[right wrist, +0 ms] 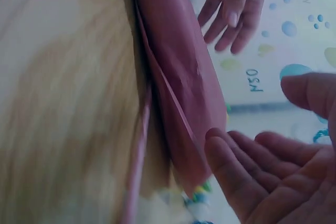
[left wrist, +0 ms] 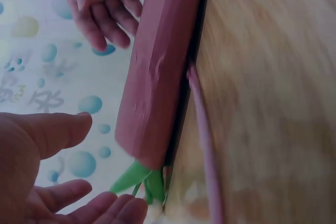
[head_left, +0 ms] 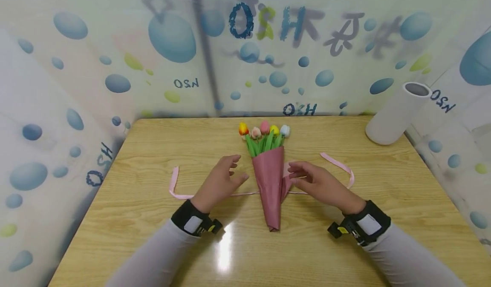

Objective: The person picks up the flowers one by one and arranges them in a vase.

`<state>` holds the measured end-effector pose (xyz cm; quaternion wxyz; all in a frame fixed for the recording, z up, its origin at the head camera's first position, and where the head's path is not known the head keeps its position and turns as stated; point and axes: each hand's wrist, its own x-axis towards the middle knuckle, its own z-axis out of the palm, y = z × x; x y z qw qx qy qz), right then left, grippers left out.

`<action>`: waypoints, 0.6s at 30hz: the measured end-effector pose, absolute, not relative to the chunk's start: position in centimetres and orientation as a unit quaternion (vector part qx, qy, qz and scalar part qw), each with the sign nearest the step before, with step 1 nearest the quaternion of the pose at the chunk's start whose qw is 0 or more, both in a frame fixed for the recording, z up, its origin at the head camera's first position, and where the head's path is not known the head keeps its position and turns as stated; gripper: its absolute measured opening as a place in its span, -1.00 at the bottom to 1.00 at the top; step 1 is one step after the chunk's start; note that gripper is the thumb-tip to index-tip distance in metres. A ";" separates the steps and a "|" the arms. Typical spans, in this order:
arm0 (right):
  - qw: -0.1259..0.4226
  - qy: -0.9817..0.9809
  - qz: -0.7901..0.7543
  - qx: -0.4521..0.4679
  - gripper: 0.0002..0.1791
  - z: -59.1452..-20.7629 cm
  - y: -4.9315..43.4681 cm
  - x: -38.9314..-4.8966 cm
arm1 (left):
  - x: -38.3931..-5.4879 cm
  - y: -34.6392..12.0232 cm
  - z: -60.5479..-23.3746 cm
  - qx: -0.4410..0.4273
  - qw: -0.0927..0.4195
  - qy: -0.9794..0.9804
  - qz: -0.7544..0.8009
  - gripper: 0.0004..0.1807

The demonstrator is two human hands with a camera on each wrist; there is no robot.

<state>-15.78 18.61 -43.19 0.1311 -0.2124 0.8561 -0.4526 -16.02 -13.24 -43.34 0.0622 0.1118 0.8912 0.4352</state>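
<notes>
A bouquet of artificial tulips (head_left: 264, 128) lies on the table, its stems rolled in a mauve paper wrap (head_left: 270, 180) that narrows toward me. Red-orange, pink, yellow and white blooms stick out at the far end. Under the wrap runs a thin pink ribbon (head_left: 180, 196), its two ends spread to left and right. My left hand (head_left: 222, 180) hovers left of the bouquet with loosely bent fingers, holding nothing. On the other side my right hand (head_left: 322, 182) is beside the wrap's loose flap, fingers relaxed. In the right wrist view its fingertips (right wrist: 215, 140) overlap the wrap's edge.
A tall white vase (head_left: 397, 114) stands at the table's back right corner. Behind the wooden table (head_left: 153, 244) hangs a backdrop (head_left: 249, 74) printed with blue drops and lettering. The right part of the ribbon (head_left: 343, 165) curls away beyond my right hand.
</notes>
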 end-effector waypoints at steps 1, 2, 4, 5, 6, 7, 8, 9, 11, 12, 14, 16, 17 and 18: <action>0.140 0.852 -0.462 -0.203 -0.40 -43.4 18.4 -15.9 | -16.0 -12.9 -43.5 0.111 0.068 0.884 0.450 -0.26; 0.151 0.847 -0.473 -0.190 -0.40 -43.5 18.3 -15.9 | -15.9 -12.6 -43.7 0.110 0.073 0.876 0.464 -0.25; 0.173 0.834 -0.496 -0.169 -0.41 -43.7 18.1 -16.1 | -15.9 -12.0 -44.1 0.105 0.082 0.864 0.485 -0.22; 0.183 0.828 -0.505 -0.159 -0.40 -43.8 18.1 -16.1 | -15.9 -11.8 -44.4 0.100 0.088 0.859 0.494 -0.20; 0.194 0.822 -0.515 -0.149 -0.40 -43.8 18.1 -16.2 | -15.9 -11.6 -44.6 0.095 0.094 0.854 0.502 -0.19; 0.204 0.814 -0.526 -0.140 -0.39 -43.9 18.1 -16.3 | -15.9 -11.4 -44.7 0.091 0.099 0.851 0.507 -0.19; 0.217 0.803 -0.540 -0.132 -0.37 -44.0 18.1 -16.4 | -15.9 -11.2 -44.9 0.088 0.105 0.848 0.512 -0.18; 0.227 0.793 -0.551 -0.123 -0.36 -44.0 18.1 -16.4 | -15.9 -11.0 -45.0 0.084 0.112 0.845 0.516 -0.18; 0.247 0.773 -0.575 -0.107 -0.34 -44.1 18.1 -16.6 | -15.8 -10.7 -45.2 0.081 0.123 0.840 0.522 -0.18; 0.257 0.760 -0.588 -0.101 -0.32 -44.2 18.1 -16.6 | -15.8 -10.6 -45.2 0.080 0.128 0.838 0.524 -0.17; 0.275 0.738 -0.610 -0.091 -0.31 -44.5 18.1 -16.8 | -15.8 -10.3 -45.3 0.080 0.136 0.835 0.527 -0.18; 0.290 0.718 -0.627 -0.084 -0.32 -44.7 18.0 -16.9 | -15.7 -10.0 -45.5 0.077 0.141 0.832 0.530 -0.20; 0.298 0.708 -0.635 -0.081 -0.33 -44.7 17.9 -17.0 | -15.8 -9.8 -45.5 0.073 0.144 0.829 0.536 -0.22; 0.303 0.700 -0.641 -0.079 -0.35 -44.8 17.9 -17.0 | -15.8 -9.6 -45.6 0.070 0.146 0.824 0.542 -0.24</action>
